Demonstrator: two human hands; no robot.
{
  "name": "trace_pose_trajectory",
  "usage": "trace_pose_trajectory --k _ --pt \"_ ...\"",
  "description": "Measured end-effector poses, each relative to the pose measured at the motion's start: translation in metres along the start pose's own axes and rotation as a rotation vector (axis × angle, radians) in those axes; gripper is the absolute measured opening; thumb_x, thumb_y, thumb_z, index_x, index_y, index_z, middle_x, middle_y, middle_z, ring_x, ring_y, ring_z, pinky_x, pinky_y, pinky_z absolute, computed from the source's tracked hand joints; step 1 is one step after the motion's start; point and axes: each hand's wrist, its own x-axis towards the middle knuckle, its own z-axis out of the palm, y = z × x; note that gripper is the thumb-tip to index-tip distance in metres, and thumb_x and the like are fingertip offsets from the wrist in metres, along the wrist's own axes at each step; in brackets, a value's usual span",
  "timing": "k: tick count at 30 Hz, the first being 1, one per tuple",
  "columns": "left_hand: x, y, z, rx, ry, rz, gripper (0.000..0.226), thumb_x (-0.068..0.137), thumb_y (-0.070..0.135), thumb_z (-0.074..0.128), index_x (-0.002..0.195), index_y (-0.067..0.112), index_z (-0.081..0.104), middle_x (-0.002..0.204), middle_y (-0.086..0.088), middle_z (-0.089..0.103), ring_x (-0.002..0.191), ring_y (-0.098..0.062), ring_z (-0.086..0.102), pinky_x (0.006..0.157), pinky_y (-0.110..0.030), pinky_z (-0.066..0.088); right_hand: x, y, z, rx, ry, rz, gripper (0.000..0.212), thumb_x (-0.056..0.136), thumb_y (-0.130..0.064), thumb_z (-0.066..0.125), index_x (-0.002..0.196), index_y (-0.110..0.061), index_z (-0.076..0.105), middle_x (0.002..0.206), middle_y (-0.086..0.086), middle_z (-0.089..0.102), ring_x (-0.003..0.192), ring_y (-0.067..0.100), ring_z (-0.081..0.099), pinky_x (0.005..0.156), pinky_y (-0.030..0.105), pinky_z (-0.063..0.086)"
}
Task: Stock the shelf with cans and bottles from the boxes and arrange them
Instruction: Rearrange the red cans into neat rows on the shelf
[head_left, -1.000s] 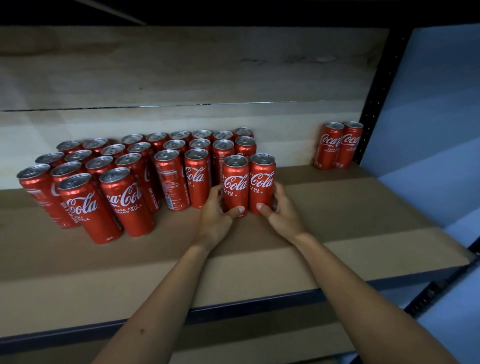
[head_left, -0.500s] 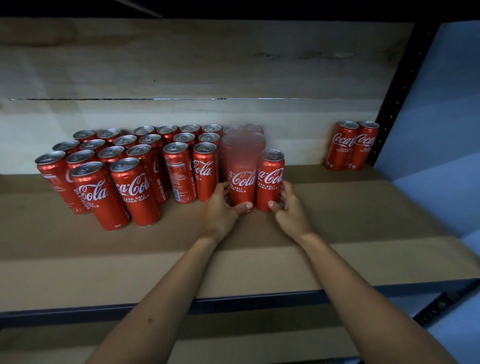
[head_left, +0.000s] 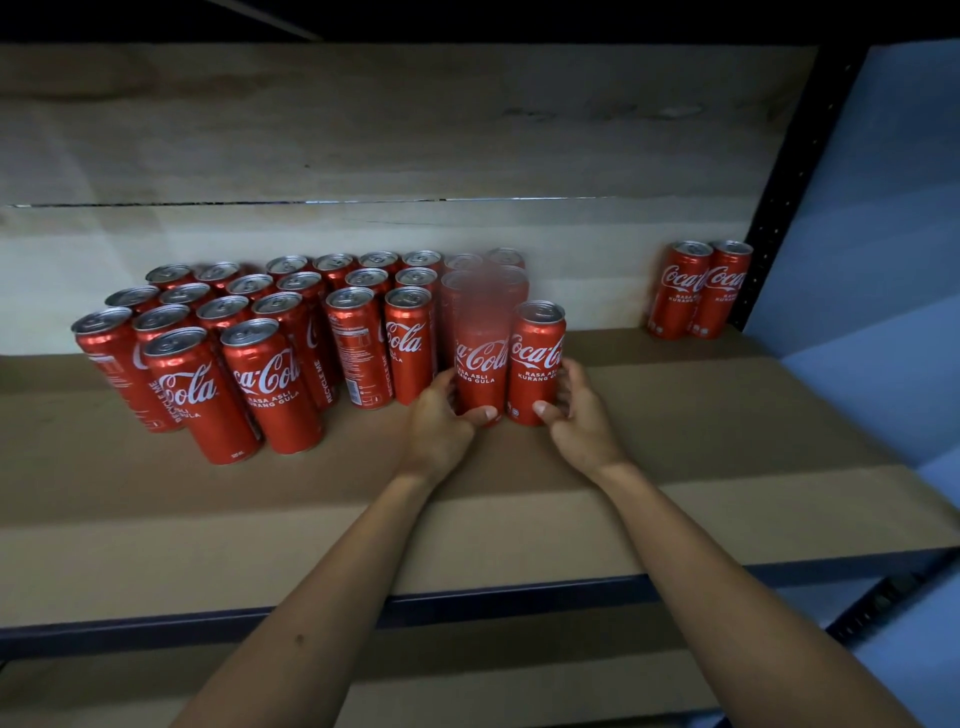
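Cans (head_left: 270, 364) of Coca-Cola, red slim ones, are packed in a big cluster on the left half of the shelf (head_left: 727, 415), several rows deep back toward the pale wooden wall (head_left: 363, 130). They stand upright, silver tops showing, basically touching each other.

At the right end of that cluster two cans stand side by side at the front. The left hand (head_left: 441, 421) has its grip wrapped around the lower part of the left can (head_left: 480, 374), thumb across the front near the base. That can's upper half is smeared with blur, so I can't make out its top at all. The right hand (head_left: 579, 415) has its grip curled round the right can (head_left: 535, 364), thumb on the front low down, fingers going round the far side. Both cans look like they're sitting on the shelf board and touching each other, though the hands hide the bases a bit.

Way over in the back right corner, well apart from everything else, a pair of cans (head_left: 698, 291) stands together right beside the black perforated upright (head_left: 795, 171). Past that post there's a blue wall (head_left: 893, 208). The shelf has a dark metal front edge (head_left: 519, 597), and both forearms reach in over it.
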Motion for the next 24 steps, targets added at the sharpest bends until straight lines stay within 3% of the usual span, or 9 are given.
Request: trace_pose_trajectory --k 2,4,7,9,14,16,19,24 --pt "-0.001 0.002 0.0 -0.021 0.009 -0.004 0.069 0.074 0.005 0.082 0.136 0.009 0.049 0.13 -0.004 0.061 0.114 -0.01 0.058 0.1 -0.026 0.046 0.0 0.0 0.0 0.01 -0.005 -0.004 0.062 0.089 0.012 0.058 0.142 -0.01 0.036 0.129 -0.003 0.055 0.112 -0.001 0.057 0.101 0.019 0.045" --pt "-0.002 0.003 0.0 -0.03 0.017 -0.007 0.071 0.074 0.006 0.082 0.136 0.007 0.049 0.132 -0.006 0.06 0.112 -0.009 0.057 0.098 -0.024 0.046 -0.001 -0.003 0.001 0.01 -0.019 0.005 0.063 0.087 0.003 0.066 0.139 -0.019 0.038 0.124 -0.012 0.056 0.107 -0.009 0.058 0.095 0.014 0.047" --pt "-0.002 0.003 0.001 0.013 0.062 -0.008 0.073 0.07 0.014 0.086 0.133 0.007 0.051 0.131 -0.008 0.061 0.113 -0.012 0.058 0.098 -0.027 0.047 -0.003 -0.004 0.002 -0.038 0.027 -0.013 0.065 0.073 -0.034 0.076 0.125 -0.047 0.039 0.128 -0.005 0.058 0.117 0.008 0.059 0.102 0.036 0.049" --pt "-0.001 0.001 0.001 0.069 0.089 -0.003 0.076 0.068 0.021 0.089 0.133 0.01 0.051 0.13 -0.008 0.062 0.115 -0.017 0.06 0.101 -0.034 0.049 -0.001 0.0 0.002 -0.049 0.043 -0.024 0.063 0.07 -0.038 0.072 0.121 -0.054 0.038 0.131 -0.002 0.058 0.119 0.014 0.058 0.104 0.045 0.047" --pt "0.001 -0.002 0.001 0.044 0.044 -0.001 0.075 0.071 0.02 0.087 0.136 0.012 0.05 0.132 -0.005 0.061 0.118 -0.016 0.059 0.103 -0.037 0.049 -0.004 -0.003 0.0 -0.007 -0.008 -0.01 0.064 0.089 -0.001 0.061 0.143 -0.024 0.035 0.134 -0.004 0.054 0.125 0.014 0.053 0.111 0.048 0.04" --pt "0.002 -0.002 0.001 0.013 0.019 -0.008 0.07 0.074 0.013 0.083 0.135 0.011 0.05 0.131 -0.003 0.061 0.118 -0.015 0.059 0.105 -0.039 0.047 -0.005 -0.004 0.001 0.005 -0.018 -0.012 0.064 0.088 -0.005 0.063 0.144 -0.021 0.036 0.136 -0.002 0.055 0.125 0.014 0.054 0.11 0.047 0.041" --pt "0.003 -0.004 0.001 -0.022 -0.015 -0.016 0.064 0.079 0.003 0.077 0.135 0.01 0.046 0.129 0.0 0.059 0.12 -0.014 0.057 0.108 -0.041 0.044 -0.004 -0.006 0.003 0.02 -0.008 -0.008 0.069 0.081 -0.027 0.072 0.141 -0.027 0.038 0.136 -0.002 0.056 0.123 0.012 0.057 0.107 0.043 0.045" --pt "0.005 -0.008 0.0 -0.003 -0.065 0.005 0.055 0.084 0.004 0.072 0.13 0.02 0.045 0.124 0.007 0.059 0.119 -0.009 0.056 0.108 -0.037 0.044 -0.001 -0.005 0.003 0.028 0.025 -0.016 0.062 0.082 -0.016 0.073 0.135 -0.028 0.041 0.132 0.001 0.058 0.119 0.015 0.058 0.106 0.046 0.046"
